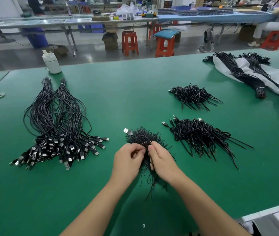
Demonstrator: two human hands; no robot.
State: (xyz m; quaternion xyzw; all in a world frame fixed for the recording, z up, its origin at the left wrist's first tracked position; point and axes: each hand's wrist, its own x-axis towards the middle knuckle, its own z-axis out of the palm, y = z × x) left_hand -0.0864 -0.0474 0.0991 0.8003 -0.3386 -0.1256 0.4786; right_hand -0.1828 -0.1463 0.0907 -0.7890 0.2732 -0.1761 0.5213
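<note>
Together, both hands pinch the coiled cable, its USB plug pointing up-left, away.

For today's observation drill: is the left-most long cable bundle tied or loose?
Tied: a pale band wraps the cable bundle at its far end; the plugs fan out.

No word, label, brand or number can be read anywhere in view. The only sign is a small white round mark on the green table mat, too small to make out. The white bottle, the cardboard box on the floor and the metal plug of the cable bundle are too small or blurred to show lettering.
</note>
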